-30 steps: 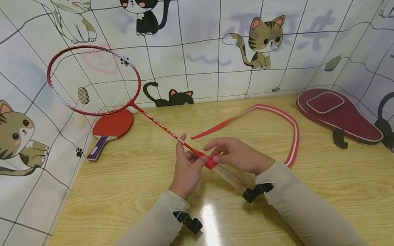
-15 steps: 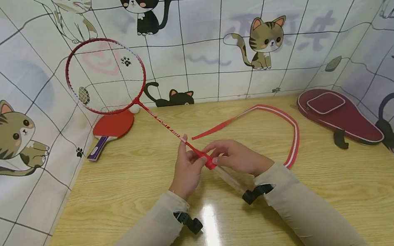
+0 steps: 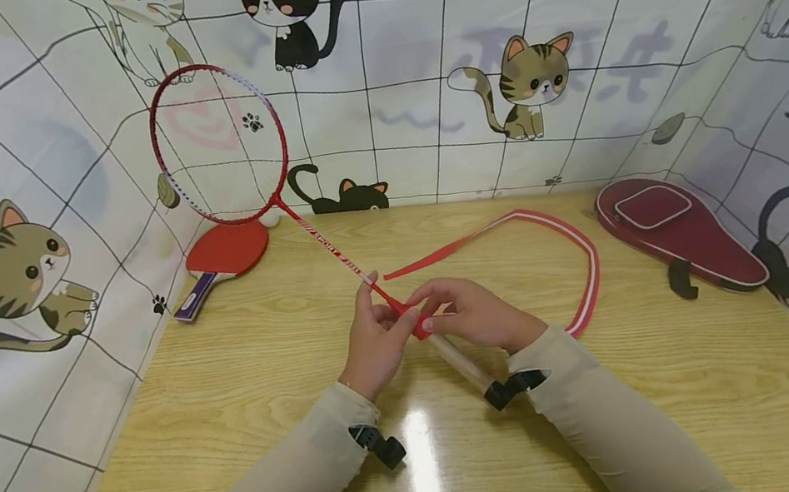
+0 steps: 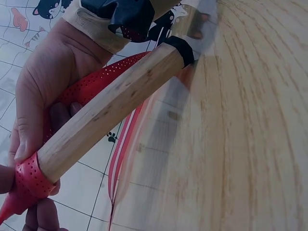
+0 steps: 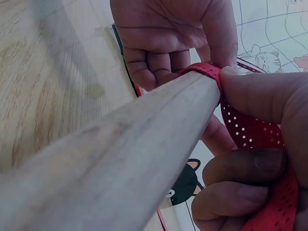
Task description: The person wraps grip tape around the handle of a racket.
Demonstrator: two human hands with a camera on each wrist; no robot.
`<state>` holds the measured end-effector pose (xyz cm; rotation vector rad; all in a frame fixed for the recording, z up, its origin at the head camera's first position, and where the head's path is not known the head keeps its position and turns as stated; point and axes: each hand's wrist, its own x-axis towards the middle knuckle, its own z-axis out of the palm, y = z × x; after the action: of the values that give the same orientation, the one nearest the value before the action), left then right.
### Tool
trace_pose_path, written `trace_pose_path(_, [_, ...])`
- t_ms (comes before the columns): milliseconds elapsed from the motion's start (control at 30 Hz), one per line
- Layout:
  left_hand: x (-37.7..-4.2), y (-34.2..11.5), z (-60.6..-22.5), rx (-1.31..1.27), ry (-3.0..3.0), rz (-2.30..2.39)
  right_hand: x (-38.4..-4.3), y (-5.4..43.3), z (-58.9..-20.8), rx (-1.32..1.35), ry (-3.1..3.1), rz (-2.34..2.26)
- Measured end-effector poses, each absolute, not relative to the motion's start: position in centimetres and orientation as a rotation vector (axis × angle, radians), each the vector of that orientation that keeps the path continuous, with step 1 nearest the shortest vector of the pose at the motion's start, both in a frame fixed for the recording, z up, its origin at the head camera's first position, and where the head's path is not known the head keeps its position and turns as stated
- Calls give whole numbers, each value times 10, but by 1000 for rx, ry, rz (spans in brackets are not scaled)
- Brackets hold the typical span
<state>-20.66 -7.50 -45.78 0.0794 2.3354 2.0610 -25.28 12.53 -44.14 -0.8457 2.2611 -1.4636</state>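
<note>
A red badminton racket slants up to the left, its head raised in front of the wall. My left hand holds it where the shaft meets the handle, thumb and fingers around the top of the grip. The handle is bare pale wood below that, with a black band at its butt end. Perforated red grip tape wraps the handle's top. My right hand pinches this tape with thumb and fingers close against the wood. The tape's long tail, with a white stripe, curves over the table behind the right hand.
A red table tennis bat lies at the back left with a white ball beside it. At the right rests a dark red bat case. A cat-patterned cloth stands behind the wooden table.
The racket has turned about its shaft, so its head looks narrower and stands more upright, shifted slightly right. Both hands have stayed nearly in place around the handle's top.
</note>
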Motion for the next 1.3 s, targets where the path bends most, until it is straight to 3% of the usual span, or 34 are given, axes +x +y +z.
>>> trace_pose_path(900, [-207,-74,-457,110,2193,2170,-256,134,-436,-852,2392,-1322])
trace_pose_path(1300, [-207,-74,-458,112,2178,2181,-242,124,-426,-878,2622,-986])
